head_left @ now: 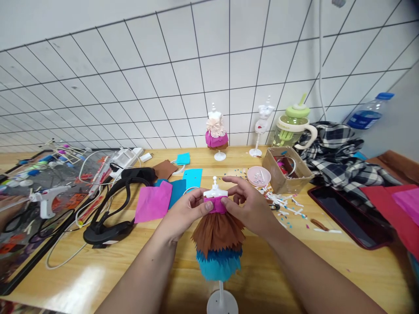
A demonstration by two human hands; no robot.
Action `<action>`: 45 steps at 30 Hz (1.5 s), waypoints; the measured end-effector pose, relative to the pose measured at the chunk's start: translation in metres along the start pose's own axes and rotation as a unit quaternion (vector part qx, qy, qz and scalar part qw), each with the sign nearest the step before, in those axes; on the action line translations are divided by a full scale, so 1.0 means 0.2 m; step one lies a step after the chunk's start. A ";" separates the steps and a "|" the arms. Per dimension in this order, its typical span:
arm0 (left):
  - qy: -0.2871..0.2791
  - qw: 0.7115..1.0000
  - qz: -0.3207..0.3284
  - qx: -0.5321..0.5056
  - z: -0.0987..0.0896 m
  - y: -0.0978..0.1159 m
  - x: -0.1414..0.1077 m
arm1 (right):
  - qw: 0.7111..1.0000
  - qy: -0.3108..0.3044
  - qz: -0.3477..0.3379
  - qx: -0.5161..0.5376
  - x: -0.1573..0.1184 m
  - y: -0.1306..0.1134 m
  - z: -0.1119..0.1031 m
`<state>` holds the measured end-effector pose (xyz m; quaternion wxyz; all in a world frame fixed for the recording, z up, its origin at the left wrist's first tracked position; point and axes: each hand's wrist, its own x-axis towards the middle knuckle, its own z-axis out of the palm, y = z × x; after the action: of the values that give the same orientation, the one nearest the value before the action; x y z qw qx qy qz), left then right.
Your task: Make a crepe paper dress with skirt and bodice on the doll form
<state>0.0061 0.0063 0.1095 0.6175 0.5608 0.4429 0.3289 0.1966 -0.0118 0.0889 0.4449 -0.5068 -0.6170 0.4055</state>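
A small white mannequin (215, 192) stands upright on a round white base (222, 304) in front of me. It wears a magenta band (215, 205) around the chest and a layered skirt, brown (218, 233) above dark blue and light blue (219, 267). My left hand (194, 207) pinches the band's left side, thumb on its front. On the right side, my right hand (244, 203) presses the band with its thumb, the index finger raised beside the mannequin's neck.
Behind stand a dressed mannequin (216, 131) and a white one (262, 124). Pink paper (153, 203), a black headset (111, 222) and a glue gun (49, 200) lie left. On the right are a cardboard box (291, 179), a pink dish (258, 175), a phone (348, 218) and a green-lidded cup (291, 128).
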 end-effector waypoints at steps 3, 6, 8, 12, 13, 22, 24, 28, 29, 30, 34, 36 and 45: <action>0.022 0.995 0.012 0.093 -0.01 -0.01 0.00 | 1.000 -0.009 0.005 -0.015 0.00 0.02 0.02; 0.045 0.981 0.016 0.189 -0.01 -0.02 0.02 | 0.998 -0.002 -0.013 -0.057 0.00 0.03 0.03; 0.043 0.980 0.016 0.195 -0.02 -0.04 0.03 | 0.994 0.032 -0.050 -0.094 0.00 0.03 0.03; 0.058 0.983 0.010 0.174 -0.06 -0.09 0.03 | 0.979 0.023 -0.113 -0.165 -0.01 0.00 0.02; 0.058 0.984 0.009 0.166 -0.08 -0.09 0.03 | 0.978 -0.001 -0.115 -0.175 -0.02 0.00 0.02; 0.019 0.993 -0.021 0.113 -0.11 -0.04 0.00 | 0.978 -0.011 -0.052 -0.201 -0.04 -0.01 0.07; 0.019 0.994 -0.025 0.104 -0.11 -0.05 0.00 | 0.979 -0.016 -0.030 -0.201 -0.04 -0.02 0.04; 0.019 0.997 -0.039 0.068 -0.16 -0.10 0.01 | 0.978 -0.003 0.009 -0.211 -0.03 0.00 -0.07; 0.020 0.997 -0.043 0.056 -0.17 -0.11 0.01 | 0.976 0.007 0.019 -0.216 -0.05 0.02 -0.11; 0.023 0.998 -0.047 0.045 -0.18 -0.12 0.01 | 0.974 0.016 0.030 -0.226 -0.06 0.05 -0.15; 0.022 0.997 -0.067 0.004 -0.23 -0.16 0.01 | 0.948 -0.023 0.018 -0.317 -0.19 0.22 -0.28; 0.004 0.997 -0.079 -0.015 -0.25 -0.17 0.00 | 0.931 -0.013 -0.001 -0.364 -0.25 0.30 -0.30; -0.019 0.994 -0.089 -0.065 -0.31 -0.20 -0.03 | 0.873 -0.038 -0.053 -0.484 -0.19 0.36 -0.11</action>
<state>-0.0571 0.0202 0.0720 0.6875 0.4840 0.4570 0.2903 0.2398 -0.0371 0.0204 0.1415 -0.6092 -0.7786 0.0511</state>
